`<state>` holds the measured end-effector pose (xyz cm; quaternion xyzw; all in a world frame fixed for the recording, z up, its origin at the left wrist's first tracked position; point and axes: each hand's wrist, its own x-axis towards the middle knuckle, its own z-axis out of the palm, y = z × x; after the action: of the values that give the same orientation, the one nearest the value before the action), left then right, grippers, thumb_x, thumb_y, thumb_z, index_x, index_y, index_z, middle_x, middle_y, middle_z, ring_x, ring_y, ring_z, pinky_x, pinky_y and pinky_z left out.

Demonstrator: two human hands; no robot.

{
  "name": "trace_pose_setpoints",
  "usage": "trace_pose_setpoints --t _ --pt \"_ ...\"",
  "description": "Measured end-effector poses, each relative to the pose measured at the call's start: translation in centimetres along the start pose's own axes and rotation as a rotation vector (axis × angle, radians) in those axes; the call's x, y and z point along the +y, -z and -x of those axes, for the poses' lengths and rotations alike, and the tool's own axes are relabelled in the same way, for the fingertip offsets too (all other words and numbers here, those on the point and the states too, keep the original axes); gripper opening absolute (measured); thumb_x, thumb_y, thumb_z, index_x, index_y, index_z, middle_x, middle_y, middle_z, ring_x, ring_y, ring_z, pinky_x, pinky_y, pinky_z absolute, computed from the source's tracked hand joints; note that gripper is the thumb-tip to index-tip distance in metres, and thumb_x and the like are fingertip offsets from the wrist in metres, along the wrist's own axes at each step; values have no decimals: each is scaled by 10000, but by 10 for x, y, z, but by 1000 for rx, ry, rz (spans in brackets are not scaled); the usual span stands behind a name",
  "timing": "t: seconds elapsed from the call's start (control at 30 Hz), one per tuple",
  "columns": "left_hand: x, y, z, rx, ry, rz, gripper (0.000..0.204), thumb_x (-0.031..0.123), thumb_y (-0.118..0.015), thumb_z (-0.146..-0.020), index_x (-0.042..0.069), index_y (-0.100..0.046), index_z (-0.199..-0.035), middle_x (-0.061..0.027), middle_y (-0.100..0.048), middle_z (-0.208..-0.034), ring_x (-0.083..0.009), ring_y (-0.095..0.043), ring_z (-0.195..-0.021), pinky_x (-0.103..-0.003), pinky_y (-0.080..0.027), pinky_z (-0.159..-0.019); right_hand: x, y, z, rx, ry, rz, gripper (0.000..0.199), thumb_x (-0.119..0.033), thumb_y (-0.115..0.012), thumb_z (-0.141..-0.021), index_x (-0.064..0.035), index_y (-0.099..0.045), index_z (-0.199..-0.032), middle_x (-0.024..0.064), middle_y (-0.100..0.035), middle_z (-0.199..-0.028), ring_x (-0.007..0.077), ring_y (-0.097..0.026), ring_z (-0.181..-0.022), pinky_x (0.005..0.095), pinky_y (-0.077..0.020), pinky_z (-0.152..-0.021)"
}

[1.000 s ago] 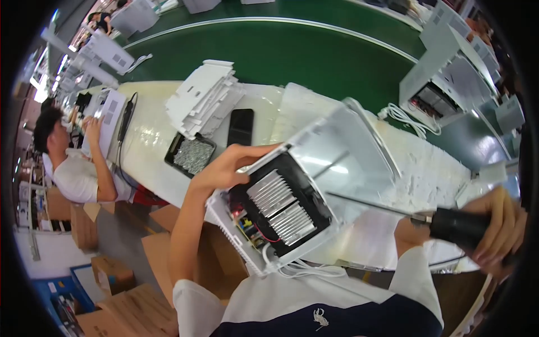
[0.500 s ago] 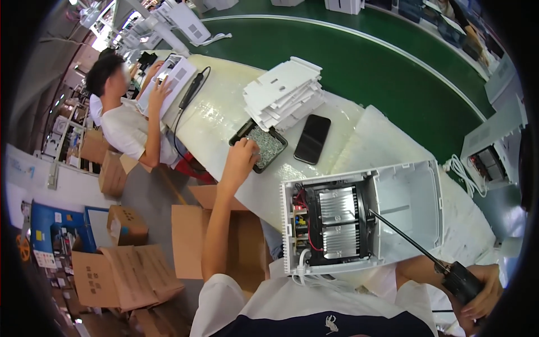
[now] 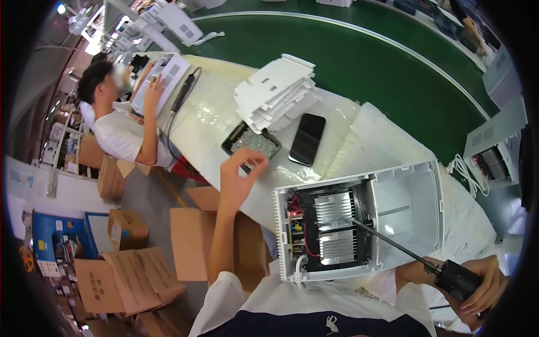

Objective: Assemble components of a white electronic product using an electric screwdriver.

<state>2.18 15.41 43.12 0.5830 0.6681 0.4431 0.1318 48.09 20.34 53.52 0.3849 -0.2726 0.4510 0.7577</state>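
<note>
At the near edge of the bench: the white housing (image 3: 404,224) lies with its hollow side up, just in front of the person's shirt; that placing seems to keep its insides in plain sight and within reach of both hands.
Finned metal blocks (image 3: 337,247): two, set in a black frame inside the housing, facing up so a tool can come at them from above.
Right hand (image 3: 487,289): wrapped around the body of the black driver (image 3: 457,279), off the housing's right side, probably for a firm grip clear of the walls.
Driver shaft (image 3: 396,245): slants in over the housing wall, its tip at the blocks; whether it touches them I cannot tell.
Left hand (image 3: 238,174): at the near edge of the black tray (image 3: 229,145), thumb and forefinger brought together as for something tiny; whether a piece is between them I cannot tell.
Small metal pieces (image 3: 258,142): heaped in the tray, likely put on this side to suit the free hand.
White panels (image 3: 275,92): stacked beyond the tray, apparently out of the way.
Phone (image 3: 307,139): flat between panels and housing.
</note>
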Motion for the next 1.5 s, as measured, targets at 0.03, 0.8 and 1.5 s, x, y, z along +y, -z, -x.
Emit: trace_pose_setpoints --t 0.03,0.8,1.5 --pt "18 -14 3 -95 -35 164 158 -90 -734 -789 -10 -697 -920 -108 -677 -855 -169 -634 -768 -300 -508 -688 21 1 -3 -25 7 -74 277 -150 -763 -754 -97 -491 -756 10 -499 -574 110 -522 -410 179 -468 -368" --pt "105 -49 35 -356 -343 432 205 8 -821 -708 -2 -754 -902 -85 -701 -881 -199 -640 -757 -314 -451 -707 52 8 4 -26 -139 -250 219 -56 -751 -808 -27 -534 -805 57 -558 -608 132 -576 -443 263 -522 -375" --pt "148 -77 48 -684 -642 -183 517 253 -623 -963 -54 -523 -1366 -162 -483 -1479 -299 -468 -1374 -423 -356 -1159 71 90 -113 -601 -1082 392 229 -108 -779 -854 -32 -586 -952 69 -660 -820 140 -680 -827 190 -547 -812"
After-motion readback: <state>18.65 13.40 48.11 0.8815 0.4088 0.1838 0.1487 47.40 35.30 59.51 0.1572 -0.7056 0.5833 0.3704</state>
